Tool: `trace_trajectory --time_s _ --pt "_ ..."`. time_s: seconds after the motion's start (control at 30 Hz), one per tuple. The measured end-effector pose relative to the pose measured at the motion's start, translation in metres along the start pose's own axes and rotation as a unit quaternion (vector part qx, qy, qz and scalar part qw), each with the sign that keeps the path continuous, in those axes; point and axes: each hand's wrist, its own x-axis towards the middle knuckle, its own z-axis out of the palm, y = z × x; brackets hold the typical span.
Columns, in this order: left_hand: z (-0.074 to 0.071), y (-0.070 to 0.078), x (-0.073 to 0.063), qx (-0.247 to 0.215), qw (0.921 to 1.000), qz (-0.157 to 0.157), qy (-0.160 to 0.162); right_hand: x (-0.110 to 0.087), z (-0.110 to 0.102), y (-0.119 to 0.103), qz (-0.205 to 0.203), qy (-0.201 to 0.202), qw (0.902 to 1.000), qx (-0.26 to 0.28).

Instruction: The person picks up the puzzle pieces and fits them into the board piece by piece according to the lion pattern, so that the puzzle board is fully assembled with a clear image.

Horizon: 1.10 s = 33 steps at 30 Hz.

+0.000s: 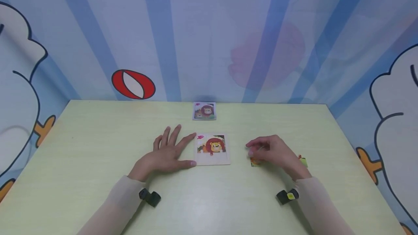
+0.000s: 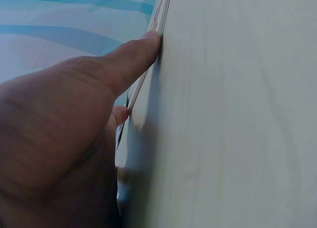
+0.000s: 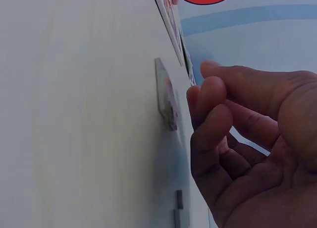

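Observation:
A square puzzle board (image 1: 212, 159) lies flat mid-table, a lion picture across its upper part and bare pale surface below. Beside its left edge, my left hand (image 1: 164, 158) rests with fingers spread, index fingertip and thumb touching the board's side. To the right, my right hand (image 1: 274, 151) hovers with loosely curled fingers over a small coloured puzzle piece (image 1: 256, 163). In the right wrist view, that piece (image 3: 167, 96) lies apart from the fingertips (image 3: 210, 91), and nothing shows between them. Part of another green piece (image 1: 303, 161) shows beside the right wrist.
A card (image 1: 204, 111) with a similar lion picture stands or lies at the table's back edge; which, I cannot tell. Behind the pale table (image 1: 98, 137) hangs a blue striped cloth backdrop (image 1: 209, 39) with cartoon prints.

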Motion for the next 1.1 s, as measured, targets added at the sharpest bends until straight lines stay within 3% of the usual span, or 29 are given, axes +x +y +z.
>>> trace_trajectory --time_s 0.33,0.63,1.1 --pt "-0.002 0.002 -0.001 0.003 1.0000 0.000 -0.001 -0.020 -0.005 0.007 -0.027 0.039 0.9975 -0.054" --pt "-0.002 0.001 -0.002 0.000 1.0000 0.007 0.001 -0.021 -0.004 0.010 -0.003 0.026 0.9979 -0.060" --pt "0.000 0.000 -0.001 -0.002 0.9999 0.010 0.008 -0.019 0.002 0.011 -0.032 0.028 0.9931 -0.109"
